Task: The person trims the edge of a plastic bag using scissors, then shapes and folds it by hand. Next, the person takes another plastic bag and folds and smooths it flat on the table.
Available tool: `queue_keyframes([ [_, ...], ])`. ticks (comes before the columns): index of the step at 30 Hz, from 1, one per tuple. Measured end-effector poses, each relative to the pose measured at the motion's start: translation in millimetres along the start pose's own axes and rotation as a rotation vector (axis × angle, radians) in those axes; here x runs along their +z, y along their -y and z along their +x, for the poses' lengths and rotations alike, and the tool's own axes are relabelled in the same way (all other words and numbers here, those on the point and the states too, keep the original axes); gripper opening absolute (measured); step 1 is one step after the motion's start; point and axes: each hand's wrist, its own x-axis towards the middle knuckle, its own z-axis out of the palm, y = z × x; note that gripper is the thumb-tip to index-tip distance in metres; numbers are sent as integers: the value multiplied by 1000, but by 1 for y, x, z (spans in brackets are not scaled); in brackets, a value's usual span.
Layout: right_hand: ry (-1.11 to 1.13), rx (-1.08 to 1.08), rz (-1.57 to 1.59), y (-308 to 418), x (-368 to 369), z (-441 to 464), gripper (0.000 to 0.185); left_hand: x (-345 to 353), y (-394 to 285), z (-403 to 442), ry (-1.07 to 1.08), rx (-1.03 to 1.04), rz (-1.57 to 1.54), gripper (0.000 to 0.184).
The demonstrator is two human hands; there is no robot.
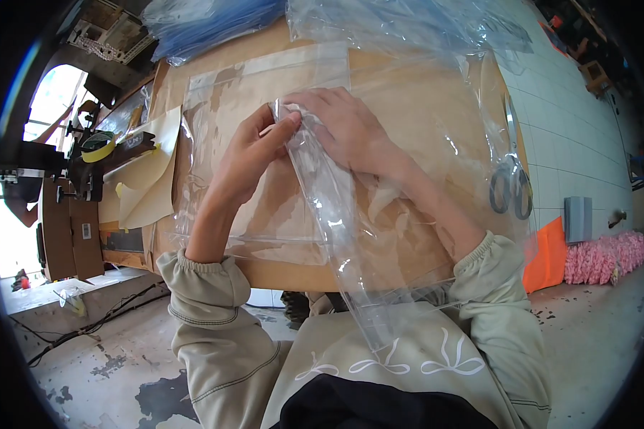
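A clear plastic bag (325, 200) is gathered into a long folded strip that runs from my hands down over the table's near edge to my lap. My left hand (254, 146) pinches the strip's top end between thumb and fingers. Beside it, my right hand (354, 132) is closed over the same end, with its fingers bent across the plastic and their tips partly hidden. More clear plastic sheeting (436, 143) spreads under my right forearm. Another flat clear bag (222, 93) lies beneath my left hand.
A brown-covered table (279, 275) bears the plastic. Bluish plastic bags (215, 25) are piled at its far edge. Scissors (510, 186) lie at the right edge. A yellow tape roll (98, 146) sits at left, above a cardboard box (86, 239). Pink fluffy material (605, 257) lies on the floor.
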Motion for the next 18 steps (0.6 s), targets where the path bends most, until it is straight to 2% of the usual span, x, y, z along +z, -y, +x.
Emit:
queue_keyframes([
  [5,72,158,-91,16,-3,2,54,-1,-4,-2,22,-19,3,38],
  [7,65,182,-35,13,-2,2,54,0,-2,-2,9,-33,25,37],
  [10,57,190,24,10,-1,1,53,9,-12,-4,-149,-40,30,32],
  [14,71,223,2,17,-7,1,49,-3,-6,6,-37,-93,17,32],
  [17,-34,65,-131,10,1,-2,40,-4,-9,9,-7,-127,60,33],
  [18,-30,75,-146,11,1,-3,39,-9,-9,13,11,-151,73,32],
])
